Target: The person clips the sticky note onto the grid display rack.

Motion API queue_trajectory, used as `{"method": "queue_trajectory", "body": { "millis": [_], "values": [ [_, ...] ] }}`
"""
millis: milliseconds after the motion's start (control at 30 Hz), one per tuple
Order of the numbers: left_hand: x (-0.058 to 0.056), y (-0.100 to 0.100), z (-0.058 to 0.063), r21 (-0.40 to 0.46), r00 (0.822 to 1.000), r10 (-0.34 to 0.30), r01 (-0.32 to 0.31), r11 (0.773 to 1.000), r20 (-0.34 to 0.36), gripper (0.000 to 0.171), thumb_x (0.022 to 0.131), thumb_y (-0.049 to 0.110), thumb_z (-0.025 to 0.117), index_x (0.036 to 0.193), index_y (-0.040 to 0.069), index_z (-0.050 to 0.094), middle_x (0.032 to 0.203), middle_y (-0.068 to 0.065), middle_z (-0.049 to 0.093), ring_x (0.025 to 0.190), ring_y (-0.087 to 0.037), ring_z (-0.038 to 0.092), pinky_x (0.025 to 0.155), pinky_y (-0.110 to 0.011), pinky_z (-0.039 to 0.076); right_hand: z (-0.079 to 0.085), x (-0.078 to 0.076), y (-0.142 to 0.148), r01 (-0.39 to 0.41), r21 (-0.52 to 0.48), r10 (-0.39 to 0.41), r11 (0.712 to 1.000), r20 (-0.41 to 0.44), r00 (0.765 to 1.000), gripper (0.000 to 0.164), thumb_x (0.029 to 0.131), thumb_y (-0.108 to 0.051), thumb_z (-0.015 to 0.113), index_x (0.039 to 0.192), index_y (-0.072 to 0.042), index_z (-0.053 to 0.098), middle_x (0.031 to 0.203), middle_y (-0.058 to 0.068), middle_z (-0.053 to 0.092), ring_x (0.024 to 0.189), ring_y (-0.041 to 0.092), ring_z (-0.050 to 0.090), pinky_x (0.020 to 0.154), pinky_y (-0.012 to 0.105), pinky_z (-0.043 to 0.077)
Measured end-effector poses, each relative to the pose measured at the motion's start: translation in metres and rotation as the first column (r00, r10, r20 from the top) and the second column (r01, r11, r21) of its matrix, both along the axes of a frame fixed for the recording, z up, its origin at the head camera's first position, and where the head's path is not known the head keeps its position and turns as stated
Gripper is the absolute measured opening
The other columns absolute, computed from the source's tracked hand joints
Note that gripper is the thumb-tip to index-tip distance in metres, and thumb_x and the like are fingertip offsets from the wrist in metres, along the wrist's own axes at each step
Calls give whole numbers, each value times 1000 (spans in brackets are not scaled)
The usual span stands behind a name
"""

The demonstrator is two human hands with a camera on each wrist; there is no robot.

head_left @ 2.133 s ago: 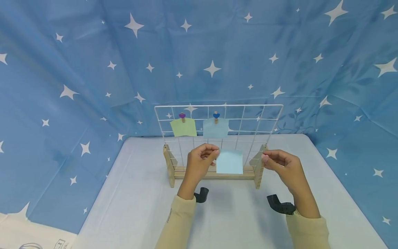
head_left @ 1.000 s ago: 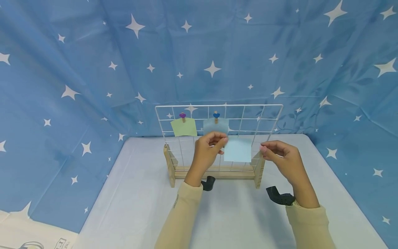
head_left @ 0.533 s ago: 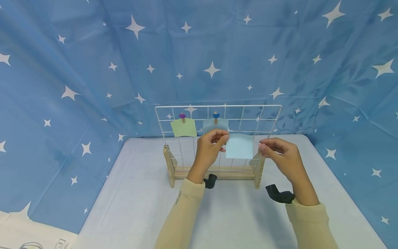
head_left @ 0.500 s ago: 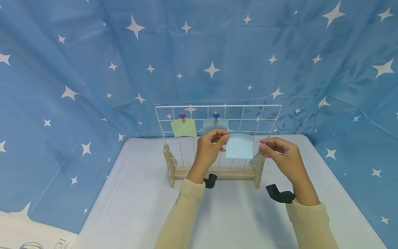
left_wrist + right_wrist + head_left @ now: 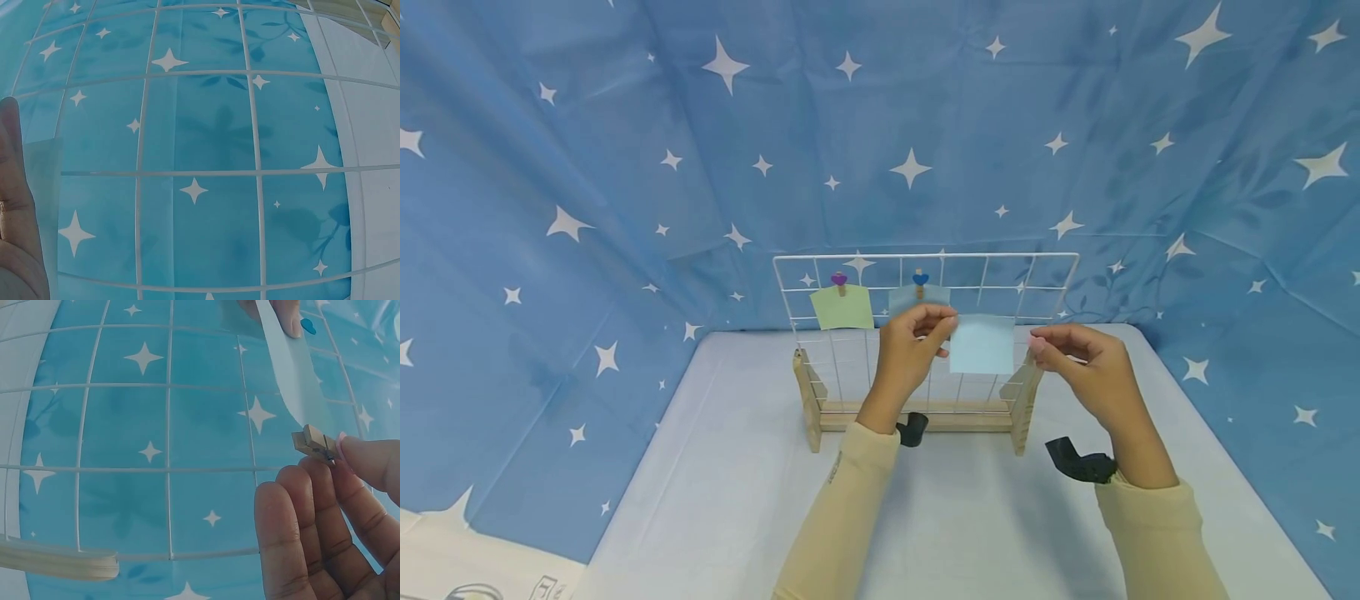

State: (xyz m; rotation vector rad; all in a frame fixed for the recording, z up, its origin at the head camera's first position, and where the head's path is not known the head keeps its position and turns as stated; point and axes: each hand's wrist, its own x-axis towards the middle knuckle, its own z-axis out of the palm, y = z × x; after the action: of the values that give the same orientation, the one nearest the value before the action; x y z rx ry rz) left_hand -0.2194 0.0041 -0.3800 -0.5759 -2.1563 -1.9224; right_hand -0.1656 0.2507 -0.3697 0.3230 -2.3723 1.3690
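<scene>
My left hand (image 5: 913,354) pinches a light blue square of paper (image 5: 982,344) by its upper left corner, in front of the white wire grid (image 5: 973,254). In the left wrist view, part of that hand and a strip of the paper show at the left edge. To the right of the paper, thumb and fingers of my right hand (image 5: 1093,367) pinch a small wooden clothespin (image 5: 311,442) with a pink decoration (image 5: 1037,342). In the right wrist view the clothespin's free end is close to the paper's edge, the other fingers spread below it.
On the grid hang a green paper (image 5: 842,309) under a purple heart clothespin (image 5: 840,282) and a blue paper (image 5: 898,302) under a blue heart clothespin (image 5: 921,282), partly behind my left hand. Wooden feet (image 5: 808,400) hold the grid on the white table (image 5: 737,500). A starry blue cloth (image 5: 662,192) hangs behind.
The left hand has carried the light blue paper up and to the right, over the grid's right half. The right hand has risen a little, still pinching the clothespin.
</scene>
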Motion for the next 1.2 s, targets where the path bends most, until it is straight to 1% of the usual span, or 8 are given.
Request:
{"method": "queue_trajectory", "body": {
  "millis": [133, 267, 533, 600, 700, 800, 1033, 1200],
  "values": [
    [-1, 2, 3, -6, 1000, 2, -2, 1000, 1, 16, 106, 15, 72, 116, 4, 79, 102, -11, 77, 89, -22, 73, 73, -33, 67, 2, -2, 1, 11, 19, -11, 1000, -5, 1000, 21, 102, -9, 76, 118, 4, 78, 97, -20, 73, 85, -4, 68, 83, 7, 53],
    [-2, 4, 3, -13, 1000, 8, -8, 1000, -6, 16, 106, 15, 73, 115, 4, 79, 102, -10, 78, 86, -13, 72, 71, -29, 66, 6, -3, 1, 26, 35, -26, 999, 0, 1000, 21, 103, -10, 76, 119, 3, 78, 101, -16, 74, 87, -5, 68, 83, 6, 53],
    [-3, 6, 3, -35, 1000, 24, -24, 999, -3, 16, 107, 17, 73, 115, 6, 80, 101, -8, 78, 86, -12, 71, 66, -28, 64, 13, -4, 4, 47, 65, -48, 997, 20, 999, 25, 104, -15, 76, 122, 2, 78, 109, 12, 78, 87, -7, 67, 82, 5, 52],
    [-3, 6, 3, -33, 1000, 21, -21, 999, -6, 16, 107, 18, 73, 115, 6, 80, 101, -8, 78, 86, -11, 71, 65, -29, 64, 15, -5, 4, 48, 68, -50, 996, 21, 999, 26, 104, -16, 76, 122, 2, 78, 108, 9, 78, 88, -8, 67, 82, 5, 51],
    [-4, 8, 3, -28, 1000, 13, -14, 1000, -12, 16, 107, 17, 73, 115, 6, 79, 101, -8, 78, 85, -10, 71, 64, -29, 64, 18, -7, 5, 45, 72, -46, 996, 15, 999, 25, 103, -16, 77, 122, 1, 78, 105, -6, 78, 89, -8, 67, 83, 5, 51],
    [-4, 9, 3, -24, 1000, 7, -7, 1000, -22, 15, 106, 16, 73, 114, 5, 79, 100, -9, 78, 83, -9, 70, 63, -29, 64, 20, -9, 6, 39, 75, -39, 996, 5, 999, 24, 103, -14, 77, 122, 0, 78, 103, -16, 76, 91, -8, 67, 83, 5, 51],
    [-6, 12, 1, -9, 999, 2, -3, 1000, -36, 15, 106, 16, 73, 114, 4, 79, 99, -10, 78, 80, -9, 69, 62, -29, 63, 26, -11, 7, 30, 96, -30, 995, -4, 1000, 25, 104, -14, 76, 124, 2, 77, 107, -6, 79, 91, -8, 65, 81, 5, 50],
    [-7, 14, 2, -2, 999, 12, -12, 1000, -49, 16, 107, 16, 73, 114, 4, 79, 99, -11, 78, 80, -9, 70, 61, -29, 63, 32, -12, 7, 19, 103, -18, 995, -15, 1000, 24, 104, -13, 75, 123, 1, 78, 109, -3, 79, 91, -7, 66, 82, 5, 51]
  ]
}}
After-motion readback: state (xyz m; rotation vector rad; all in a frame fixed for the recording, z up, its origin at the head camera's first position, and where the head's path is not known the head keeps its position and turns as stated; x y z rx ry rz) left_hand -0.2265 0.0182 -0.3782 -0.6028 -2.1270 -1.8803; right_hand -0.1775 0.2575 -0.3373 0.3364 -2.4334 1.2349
